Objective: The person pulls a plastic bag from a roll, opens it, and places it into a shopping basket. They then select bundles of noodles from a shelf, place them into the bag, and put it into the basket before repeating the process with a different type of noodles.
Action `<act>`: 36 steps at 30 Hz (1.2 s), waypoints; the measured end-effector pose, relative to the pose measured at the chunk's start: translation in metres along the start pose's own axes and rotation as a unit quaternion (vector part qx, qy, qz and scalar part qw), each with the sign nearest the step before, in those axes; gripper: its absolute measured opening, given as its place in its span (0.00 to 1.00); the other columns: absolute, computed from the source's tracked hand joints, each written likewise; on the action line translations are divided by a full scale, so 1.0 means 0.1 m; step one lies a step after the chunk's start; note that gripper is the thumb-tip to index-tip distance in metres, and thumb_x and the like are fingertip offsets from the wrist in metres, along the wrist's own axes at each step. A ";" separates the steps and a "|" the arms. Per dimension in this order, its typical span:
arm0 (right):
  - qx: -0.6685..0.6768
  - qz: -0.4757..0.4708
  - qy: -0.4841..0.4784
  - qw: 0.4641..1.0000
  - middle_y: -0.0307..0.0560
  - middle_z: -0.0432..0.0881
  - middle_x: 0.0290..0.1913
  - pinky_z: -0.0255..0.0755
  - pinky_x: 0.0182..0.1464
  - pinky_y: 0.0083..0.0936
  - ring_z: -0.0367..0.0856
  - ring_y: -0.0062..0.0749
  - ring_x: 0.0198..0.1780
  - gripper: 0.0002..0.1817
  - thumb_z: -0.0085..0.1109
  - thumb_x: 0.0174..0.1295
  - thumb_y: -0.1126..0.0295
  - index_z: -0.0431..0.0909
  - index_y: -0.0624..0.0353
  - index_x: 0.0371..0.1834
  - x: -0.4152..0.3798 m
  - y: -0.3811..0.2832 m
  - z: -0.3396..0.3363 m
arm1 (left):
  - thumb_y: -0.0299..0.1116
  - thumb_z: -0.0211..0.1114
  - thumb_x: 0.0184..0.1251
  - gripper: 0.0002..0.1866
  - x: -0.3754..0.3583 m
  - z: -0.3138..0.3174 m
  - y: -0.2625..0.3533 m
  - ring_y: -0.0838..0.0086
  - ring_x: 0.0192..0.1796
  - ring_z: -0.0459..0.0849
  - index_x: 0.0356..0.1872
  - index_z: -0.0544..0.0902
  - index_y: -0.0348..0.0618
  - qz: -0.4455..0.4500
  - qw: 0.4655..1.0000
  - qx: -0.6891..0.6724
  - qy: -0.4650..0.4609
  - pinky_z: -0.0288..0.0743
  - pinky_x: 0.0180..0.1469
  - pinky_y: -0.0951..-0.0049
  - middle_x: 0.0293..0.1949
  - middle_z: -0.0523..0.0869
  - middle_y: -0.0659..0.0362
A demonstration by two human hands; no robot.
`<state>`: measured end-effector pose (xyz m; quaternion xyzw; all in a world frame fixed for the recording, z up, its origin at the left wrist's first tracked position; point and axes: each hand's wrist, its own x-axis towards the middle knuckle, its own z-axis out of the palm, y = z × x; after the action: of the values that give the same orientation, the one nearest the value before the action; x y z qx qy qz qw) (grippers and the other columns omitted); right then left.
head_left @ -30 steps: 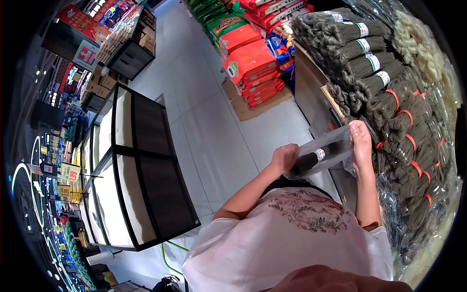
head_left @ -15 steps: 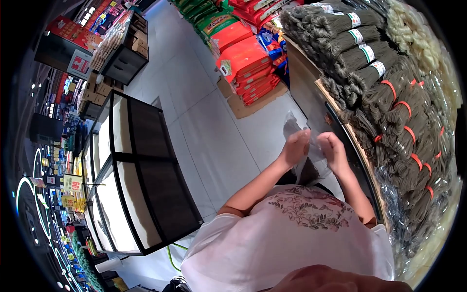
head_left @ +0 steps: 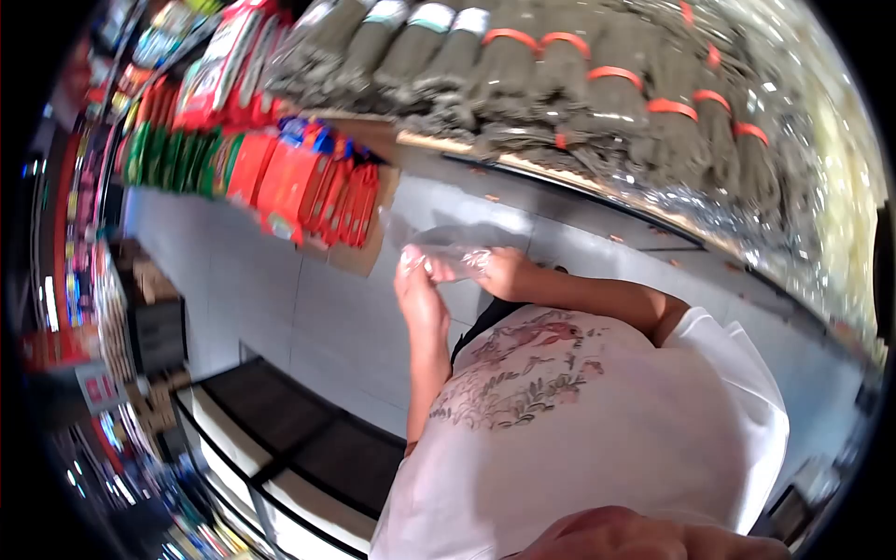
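A thin, clear plastic bag (head_left: 450,241) is stretched between my two hands in front of my waist. My left hand (head_left: 422,280) is closed on its near left side, the fingertips seen through the film. At the bag's right end, my right hand (head_left: 505,273) grips the plastic, with its fingers partly hidden by glare and blur. I cannot make out anything inside the bag.
Bundles of grey-brown dried noodles (head_left: 616,103) with red bands lie on a long display stand (head_left: 597,191) ahead. Red packages (head_left: 303,191) are stacked on cardboard to the left. A black-framed display case (head_left: 308,439) stands at lower left on the tiled floor (head_left: 327,327).
My view and body have turned right, so the noodle stand now runs across the top. Both hands still hold the bag, which is now spread more sideways between them.
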<state>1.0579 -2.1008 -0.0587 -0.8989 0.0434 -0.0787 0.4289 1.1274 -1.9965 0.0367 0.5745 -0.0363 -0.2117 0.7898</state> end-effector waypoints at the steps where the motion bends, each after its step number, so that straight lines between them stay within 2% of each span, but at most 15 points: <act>1: 0.012 -0.002 -0.005 1.000 0.53 0.77 0.29 0.70 0.35 0.39 0.76 0.49 0.32 0.14 0.50 0.54 0.60 0.71 0.56 0.38 -0.01 -0.04 -0.10 | 0.39 0.45 0.67 0.15 0.03 0.00 -0.01 0.80 0.20 0.58 0.20 0.62 0.46 0.014 1.000 0.010 -0.014 0.62 0.26 0.76 0.17 0.59 0.66; 2: 0.011 0.010 0.011 1.000 0.53 0.77 0.29 0.70 0.35 0.39 0.76 0.49 0.32 0.14 0.50 0.54 0.60 0.71 0.56 0.38 -0.02 -0.01 -0.13 | 0.36 0.46 0.66 0.14 0.07 -0.04 -0.05 0.78 0.22 0.64 0.20 0.65 0.42 0.050 0.998 0.017 -0.042 0.62 0.28 0.78 0.18 0.66 0.63; 4: 0.033 0.079 -0.087 0.993 0.54 0.77 0.29 0.69 0.35 0.40 0.76 0.49 0.33 0.11 0.47 0.57 0.62 0.72 0.56 0.36 -0.02 0.04 -0.17 | 0.36 0.45 0.66 0.15 0.14 -0.02 -0.08 0.78 0.23 0.64 0.20 0.66 0.42 0.078 0.991 0.101 -0.040 0.61 0.29 0.78 0.18 0.66 0.63; 7: 0.057 0.050 -0.027 0.997 0.54 0.77 0.29 0.68 0.36 0.41 0.75 0.51 0.33 0.10 0.45 0.58 0.62 0.71 0.55 0.37 -0.14 0.04 -0.25 | 0.36 0.46 0.66 0.16 0.22 0.03 -0.12 0.80 0.26 0.65 0.19 0.68 0.38 0.099 0.964 0.244 -0.027 0.59 0.32 0.80 0.22 0.69 0.62; 9: 0.099 0.029 0.019 0.995 0.54 0.77 0.28 0.68 0.36 0.42 0.75 0.51 0.32 0.11 0.44 0.58 0.62 0.70 0.55 0.38 -0.21 -0.04 -0.39 | 0.34 0.47 0.65 0.14 0.28 0.13 -0.19 0.80 0.28 0.67 0.24 0.70 0.33 0.249 0.878 0.398 -0.088 0.62 0.33 0.80 0.28 0.71 0.60; 10: 0.134 -0.004 0.054 0.989 0.54 0.76 0.28 0.68 0.35 0.42 0.75 0.52 0.32 0.11 0.44 0.58 0.63 0.69 0.54 0.40 -0.25 -0.07 -0.46 | 0.34 0.47 0.65 0.14 0.27 0.22 -0.21 0.80 0.28 0.67 0.24 0.70 0.33 0.247 0.877 0.395 -0.112 0.62 0.33 0.80 0.28 0.71 0.60; 14: 0.159 0.084 0.074 0.981 0.55 0.76 0.27 0.67 0.34 0.42 0.74 0.52 0.31 0.10 0.43 0.59 0.65 0.65 0.54 0.42 -0.41 -0.11 -0.68 | 0.30 0.46 0.65 0.12 0.07 0.53 -0.38 0.77 0.31 0.70 0.29 0.73 0.31 0.155 0.886 0.362 -0.244 0.65 0.34 0.79 0.35 0.73 0.57; 17: 0.120 0.094 0.192 0.969 0.55 0.75 0.27 0.67 0.34 0.42 0.75 0.52 0.30 0.12 0.46 0.57 0.64 0.64 0.59 0.41 -0.63 0.02 -0.61 | 0.29 0.45 0.64 0.11 -0.02 0.60 -0.56 0.76 0.33 0.72 0.30 0.74 0.30 0.145 0.871 0.351 -0.312 0.66 0.34 0.78 0.37 0.74 0.56; 19: 0.128 0.142 0.215 0.958 0.55 0.76 0.29 0.68 0.34 0.39 0.75 0.51 0.31 0.14 0.48 0.55 0.65 0.65 0.60 0.42 -0.74 0.13 -0.54 | 0.28 0.46 0.63 0.11 0.00 0.65 -0.58 0.74 0.32 0.72 0.29 0.73 0.30 0.144 0.841 0.385 -0.353 0.66 0.34 0.77 0.36 0.74 0.55; 21: 0.187 0.167 0.353 0.902 0.54 0.76 0.32 0.69 0.33 0.37 0.76 0.50 0.33 0.13 0.50 0.56 0.67 0.65 0.59 0.42 -0.84 0.14 -0.47 | 0.27 0.46 0.63 0.10 0.02 0.66 -0.62 0.72 0.32 0.71 0.29 0.73 0.30 0.184 0.797 0.405 -0.407 0.66 0.34 0.75 0.35 0.74 0.54; 23: 0.170 0.197 0.399 0.879 0.56 0.74 0.41 0.68 0.40 0.33 0.75 0.44 0.42 0.23 0.51 0.55 0.64 0.60 0.53 0.55 -0.93 0.20 -0.29 | 0.27 0.44 0.63 0.10 0.00 0.64 -0.65 0.77 0.27 0.69 0.32 0.73 0.30 0.216 0.753 0.394 -0.481 0.63 0.30 0.79 0.33 0.72 0.57; 27: 0.203 0.321 0.392 0.838 0.57 0.75 0.40 0.68 0.41 0.35 0.75 0.48 0.40 0.27 0.48 0.55 0.64 0.55 0.50 0.60 -1.12 -0.06 -0.09 | 0.26 0.47 0.59 0.09 -0.15 0.69 -0.65 0.66 0.30 0.71 0.26 0.73 0.31 0.309 0.635 0.338 -0.622 0.65 0.34 0.72 0.30 0.72 0.52; 29: 0.156 0.307 0.435 0.832 0.58 0.75 0.39 0.67 0.42 0.38 0.74 0.52 0.39 0.24 0.48 0.55 0.64 0.60 0.53 0.57 -1.20 -0.33 -0.01 | 0.28 0.51 0.57 0.09 -0.21 0.64 -0.65 0.59 0.33 0.72 0.24 0.74 0.32 0.301 0.577 0.341 -0.678 0.65 0.37 0.67 0.29 0.74 0.50; 33: 0.157 0.305 0.524 0.779 0.58 0.75 0.37 0.66 0.43 0.35 0.74 0.50 0.41 0.15 0.47 0.57 0.64 0.68 0.63 0.43 -1.29 -0.48 0.62 | 0.26 0.53 0.54 0.06 -0.36 0.46 -0.69 0.60 0.30 0.74 0.22 0.76 0.36 0.294 0.496 0.277 -0.769 0.67 0.34 0.65 0.26 0.75 0.53; 36: 0.177 0.342 0.572 0.724 0.54 0.74 0.32 0.64 0.38 0.31 0.74 0.43 0.36 0.11 0.48 0.57 0.64 0.68 0.62 0.34 -1.49 -0.79 0.80 | 0.23 0.57 0.51 0.02 -0.63 0.32 -0.62 0.61 0.31 0.76 0.23 0.76 0.36 0.214 0.484 0.218 -0.820 0.69 0.35 0.70 0.26 0.77 0.53</act>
<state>0.9263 -1.9679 -0.0625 -0.5154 0.5703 -0.4321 0.4715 1.0422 -2.0172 0.0021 0.2686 -0.8343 -0.3965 0.2730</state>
